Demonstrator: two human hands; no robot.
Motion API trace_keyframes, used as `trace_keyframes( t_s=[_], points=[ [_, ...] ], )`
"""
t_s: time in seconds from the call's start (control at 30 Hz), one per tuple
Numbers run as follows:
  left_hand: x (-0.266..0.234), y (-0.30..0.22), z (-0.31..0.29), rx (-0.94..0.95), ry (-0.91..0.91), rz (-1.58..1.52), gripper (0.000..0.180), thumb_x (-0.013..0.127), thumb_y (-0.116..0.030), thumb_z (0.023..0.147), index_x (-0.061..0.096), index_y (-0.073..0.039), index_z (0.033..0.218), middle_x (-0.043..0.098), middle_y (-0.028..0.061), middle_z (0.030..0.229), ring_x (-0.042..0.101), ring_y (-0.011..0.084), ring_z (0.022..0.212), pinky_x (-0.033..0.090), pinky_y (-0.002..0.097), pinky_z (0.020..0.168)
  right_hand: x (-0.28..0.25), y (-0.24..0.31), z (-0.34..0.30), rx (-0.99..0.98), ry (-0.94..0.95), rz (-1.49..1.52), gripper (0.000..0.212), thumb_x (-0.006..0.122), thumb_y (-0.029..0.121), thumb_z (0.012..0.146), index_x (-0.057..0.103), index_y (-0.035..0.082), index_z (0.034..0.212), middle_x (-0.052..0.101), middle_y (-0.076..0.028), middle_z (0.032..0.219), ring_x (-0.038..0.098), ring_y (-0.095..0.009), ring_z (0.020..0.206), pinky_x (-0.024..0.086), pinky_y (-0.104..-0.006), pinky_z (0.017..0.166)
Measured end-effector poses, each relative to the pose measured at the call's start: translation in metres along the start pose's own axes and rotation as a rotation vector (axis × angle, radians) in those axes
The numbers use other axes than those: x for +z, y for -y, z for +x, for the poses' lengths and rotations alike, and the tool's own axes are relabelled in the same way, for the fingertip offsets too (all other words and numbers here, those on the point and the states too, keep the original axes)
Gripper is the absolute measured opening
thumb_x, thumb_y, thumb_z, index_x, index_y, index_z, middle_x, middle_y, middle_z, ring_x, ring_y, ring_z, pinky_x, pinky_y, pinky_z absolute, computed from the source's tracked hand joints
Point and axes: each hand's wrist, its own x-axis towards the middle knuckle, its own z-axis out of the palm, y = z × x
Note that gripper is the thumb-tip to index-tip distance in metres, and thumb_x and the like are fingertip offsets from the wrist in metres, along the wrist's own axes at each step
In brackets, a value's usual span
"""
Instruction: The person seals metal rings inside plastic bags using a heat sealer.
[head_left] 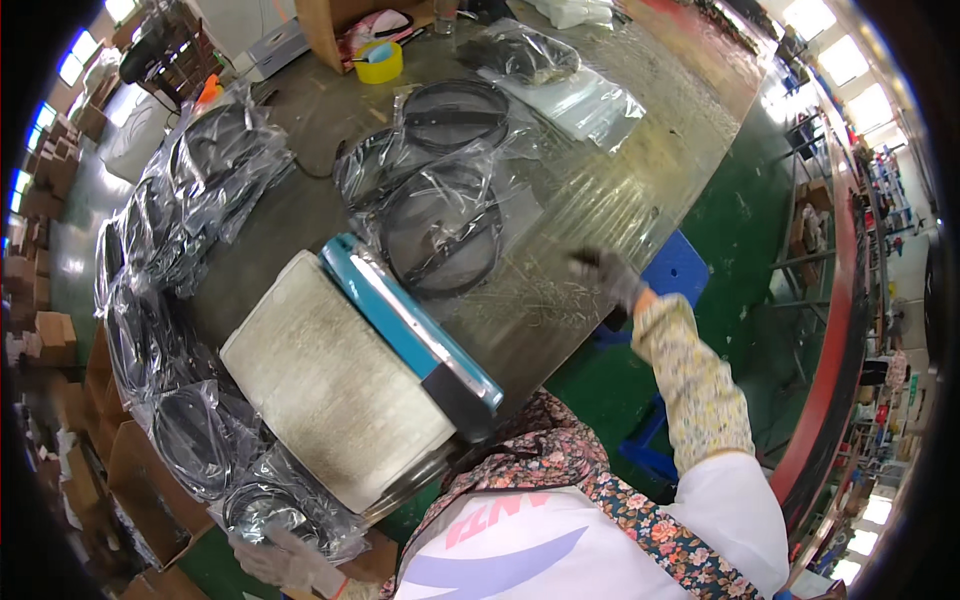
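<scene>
At the lower left, my gloved left hand (285,562) has its fingers stretched out against the lower edge of a clear bag (285,510) with a coiled black cable or hose inside. My gloved right hand (612,280) is at the table's right edge, its dark fingertips smeared by motion; whether it holds anything does not show. Between the hands stands a teal bar sealer (400,315) with a worn pale board (335,375) along its left side. Just beyond the sealer lie several bagged black coils (440,235).
More bagged coils (160,330) are heaped along the table's left edge. Flat clear bags (590,105) and a yellow tape roll (378,63) lie at the far side. A blue stool (677,268) stands right of the table (560,340). Cardboard boxes (150,490) sit at lower left.
</scene>
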Motion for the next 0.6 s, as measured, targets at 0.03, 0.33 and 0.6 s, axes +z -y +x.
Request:
trace_keyframes(
  t_s=[0.03, 0.33, 0.6],
  points=[
    [-0.008, -0.017, 0.001, 0.097, -0.003, -0.011, 0.06, 0.037, -0.049, 0.1, 0.04, -0.008, 0.144, 0.049, 0.014, 0.141, 0.044, 0.034, 0.132, 0.033, 0.0502, 0.109, -0.015, -0.006, 0.03, -0.071, 0.004, 0.048, 0.051, 0.07, 0.023, 0.09, 0.053, 0.007, 0.135, 0.067, -0.012, 0.113, 0.063, -0.019, 0.101, 0.053, -0.0334, 0.086],
    [-0.093, -0.111, 0.009, 0.222, 0.26, 0.0, 0.057, 0.038, -0.046, 0.1, 0.042, -0.009, 0.143, 0.052, 0.0119, 0.139, 0.046, 0.0285, 0.131, 0.025, 0.0502, 0.114, -0.028, -0.003, 0.137, 0.225, 0.47, 0.115, 0.044, 0.073, 0.028, 0.088, 0.06, 0.007, 0.125, 0.068, -0.007, 0.096, 0.063, -0.014, 0.087, 0.055, -0.0308, 0.072],
    [-0.08, -0.1, 0.009, 0.182, 0.141, -0.253, 0.046, 0.052, -0.036, 0.097, 0.054, -0.006, 0.132, 0.06, 0.01, 0.131, 0.052, 0.0294, 0.125, 0.028, 0.0485, 0.111, -0.013, 0.124, 0.099, -0.809, 0.104, 0.181, 0.023, 0.068, 0.019, 0.091, 0.065, 0.003, 0.107, 0.069, -0.007, 0.092, 0.063, -0.013, 0.082, 0.052, -0.0331, 0.073]
  ],
)
